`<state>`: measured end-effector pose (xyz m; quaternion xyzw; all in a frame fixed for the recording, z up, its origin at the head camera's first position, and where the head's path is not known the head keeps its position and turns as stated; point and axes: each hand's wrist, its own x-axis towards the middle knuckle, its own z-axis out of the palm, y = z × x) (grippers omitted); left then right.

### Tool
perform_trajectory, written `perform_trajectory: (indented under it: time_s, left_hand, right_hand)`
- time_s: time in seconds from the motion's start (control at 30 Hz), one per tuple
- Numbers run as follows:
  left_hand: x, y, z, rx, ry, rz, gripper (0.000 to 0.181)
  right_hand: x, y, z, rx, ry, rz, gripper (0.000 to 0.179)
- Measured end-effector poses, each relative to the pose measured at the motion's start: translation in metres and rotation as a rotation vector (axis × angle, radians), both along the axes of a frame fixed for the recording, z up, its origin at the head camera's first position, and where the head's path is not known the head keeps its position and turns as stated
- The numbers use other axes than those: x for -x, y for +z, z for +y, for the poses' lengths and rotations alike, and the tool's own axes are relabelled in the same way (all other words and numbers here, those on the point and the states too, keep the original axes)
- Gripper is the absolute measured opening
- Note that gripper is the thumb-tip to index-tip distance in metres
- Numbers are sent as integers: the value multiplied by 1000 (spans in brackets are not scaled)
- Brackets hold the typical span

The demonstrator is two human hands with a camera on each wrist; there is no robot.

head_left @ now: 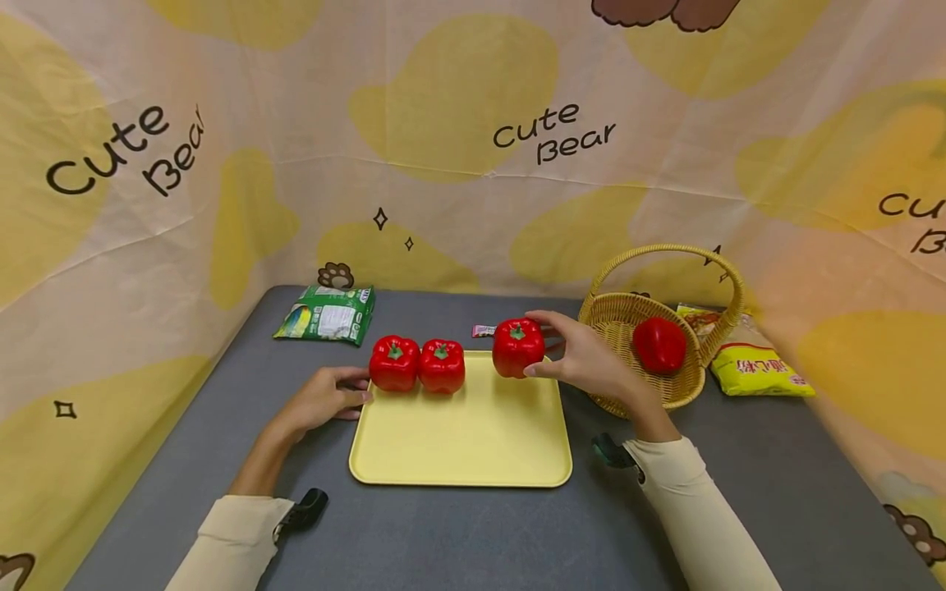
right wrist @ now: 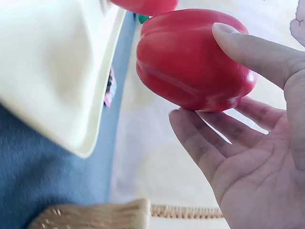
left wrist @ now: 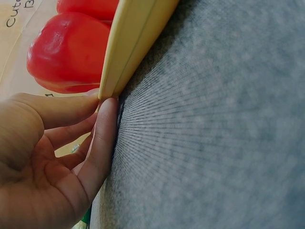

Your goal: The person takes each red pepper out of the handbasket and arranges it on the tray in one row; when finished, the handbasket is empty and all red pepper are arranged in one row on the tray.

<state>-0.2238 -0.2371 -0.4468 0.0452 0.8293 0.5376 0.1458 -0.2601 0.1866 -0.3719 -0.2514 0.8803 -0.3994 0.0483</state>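
Note:
In the head view, a pale yellow tray [head_left: 458, 447] lies on the table. My left hand [head_left: 325, 400] pinches its left edge; in the left wrist view the thumb is at the rim [left wrist: 114, 71] and a finger beneath it. Two red bell peppers [head_left: 394, 364] [head_left: 442, 367] stand side by side on the tray's far left, green stems up. Over the far right corner, my right hand [head_left: 594, 359] holds a third red bell pepper [head_left: 517, 349], gripped between thumb and fingers. The right wrist view shows this pepper [right wrist: 190, 57] raised above the tray's level.
Right of the tray stands a wicker basket [head_left: 612, 316] with a tall handle and another red pepper [head_left: 659, 345] inside. A yellow food bag [head_left: 761, 371] lies beside it. A green packet [head_left: 328, 318] is at the back left, and a small pink packet [head_left: 483, 331] lies behind the tray.

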Motion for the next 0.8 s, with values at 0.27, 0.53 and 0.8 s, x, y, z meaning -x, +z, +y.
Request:
perform_trajectory:
  time_s: [0.27,0.53,0.8]
  left_hand:
    - [-1,0,-1,6,2,4,52]
    - [0,-1,0,16,2,9,51]
    - [0,0,1,17,-3,12,51]
  right_hand:
    - [4,-7,-19,10,16,-50,82]
    - [8,-18,-25,23,29,-58,80]
    - [7,-25,-29,-1,37,-72,82]
